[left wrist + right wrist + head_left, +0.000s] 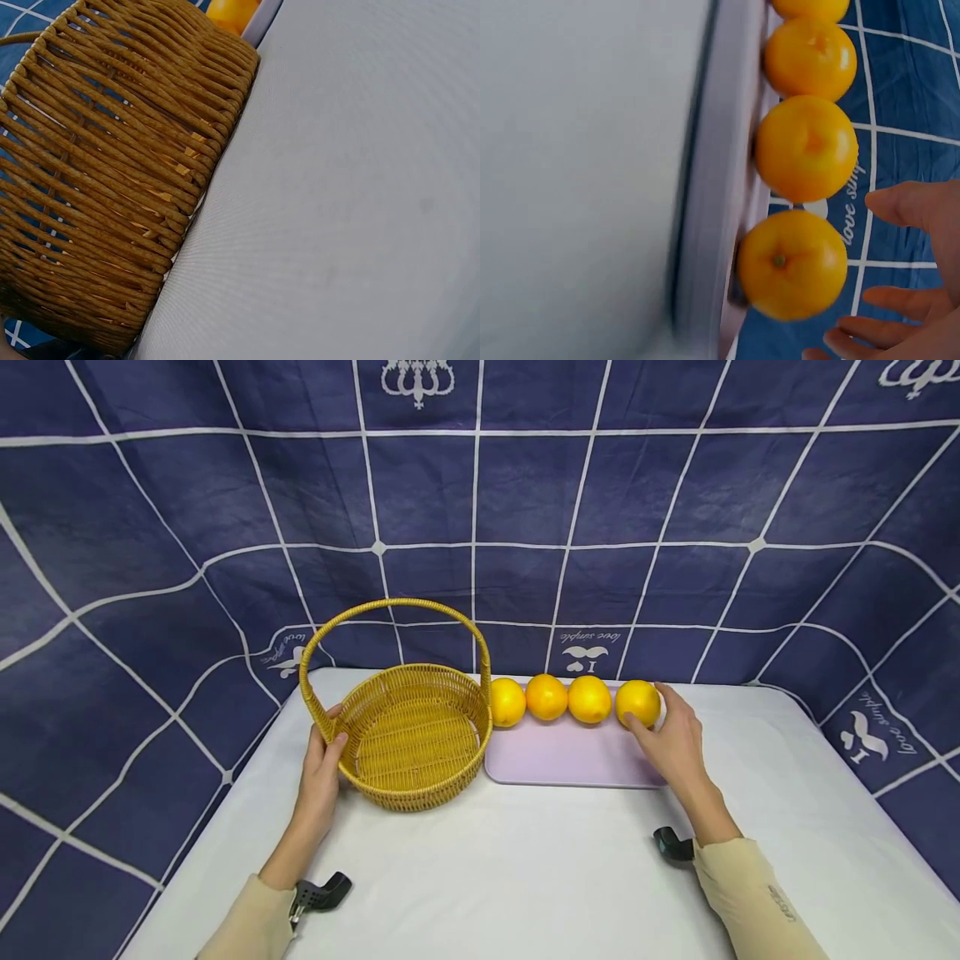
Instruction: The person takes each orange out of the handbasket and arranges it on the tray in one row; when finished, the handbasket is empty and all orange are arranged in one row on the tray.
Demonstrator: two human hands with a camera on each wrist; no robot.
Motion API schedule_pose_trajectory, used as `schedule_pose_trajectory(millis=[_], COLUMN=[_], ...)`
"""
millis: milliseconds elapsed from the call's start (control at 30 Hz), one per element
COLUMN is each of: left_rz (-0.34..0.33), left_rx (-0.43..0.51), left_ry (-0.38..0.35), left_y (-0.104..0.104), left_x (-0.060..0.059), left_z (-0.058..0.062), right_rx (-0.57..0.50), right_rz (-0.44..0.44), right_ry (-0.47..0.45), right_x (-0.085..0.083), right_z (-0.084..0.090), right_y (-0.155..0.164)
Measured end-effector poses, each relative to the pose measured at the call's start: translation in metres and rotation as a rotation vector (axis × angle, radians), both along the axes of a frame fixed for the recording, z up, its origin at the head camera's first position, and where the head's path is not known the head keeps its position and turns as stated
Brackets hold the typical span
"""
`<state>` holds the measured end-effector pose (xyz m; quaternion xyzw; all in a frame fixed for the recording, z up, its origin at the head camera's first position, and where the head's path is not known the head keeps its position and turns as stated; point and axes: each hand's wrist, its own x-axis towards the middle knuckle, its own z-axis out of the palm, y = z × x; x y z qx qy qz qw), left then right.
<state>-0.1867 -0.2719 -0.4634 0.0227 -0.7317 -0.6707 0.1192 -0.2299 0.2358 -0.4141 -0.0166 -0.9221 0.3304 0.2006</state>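
White cloth-covered table (525, 877), navy grid-pattern backdrop (525, 493) behind. Left hand (324, 766) grips round woven wicker basket (412, 739) rim, fingers curled over it; arched handle upright. Lilac rectangular tray (562, 758) just right, long axis left-right, four yellow-orange fruits (546, 697) in row along its back edge. Right hand (675, 739), fingers spread, touches rightmost fruit (637, 702).

The white surface (525, 877) carries two things side by side — a wicker basket (408, 739) and a lilac tray (562, 760).
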Motion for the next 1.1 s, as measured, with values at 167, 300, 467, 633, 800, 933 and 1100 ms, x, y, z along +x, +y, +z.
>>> schedule_pose_trajectory(millis=[167,300,467,633,800,933,1100], left_rz=[-0.006,-0.008,0.003,0.019,0.091,0.245,0.391], left_rx=[-0.026,-0.039,-0.04,-0.04,-0.088,-0.176,-0.258], left_ry=[-0.006,-0.008,-0.005,-0.013,0.012,0.165,0.447], left_y=[-0.002,-0.003,-0.005,-0.009,-0.011,-0.008,0.003], left_x=[-0.002,-0.002,-0.002,-0.001,0.002,0.008,0.019], left_z=[0.002,0.003,0.004,0.005,0.008,0.012,0.029], right_rx=[0.074,0.101,0.114,0.135,0.164,0.177,0.216], right_rz=[0.035,0.035,0.022,0.061,0.067,0.062,0.058], right_ry=[0.017,0.003,0.003,-0.024,-0.05,-0.03,-0.052], right_x=[0.024,0.044,0.057,0.055,0.056,0.056,0.057], right_z=[-0.001,-0.001,-0.003,-0.007,-0.01,-0.011,-0.013], right_y=[0.02,0.038,0.052,0.052,0.049,0.046,0.043])
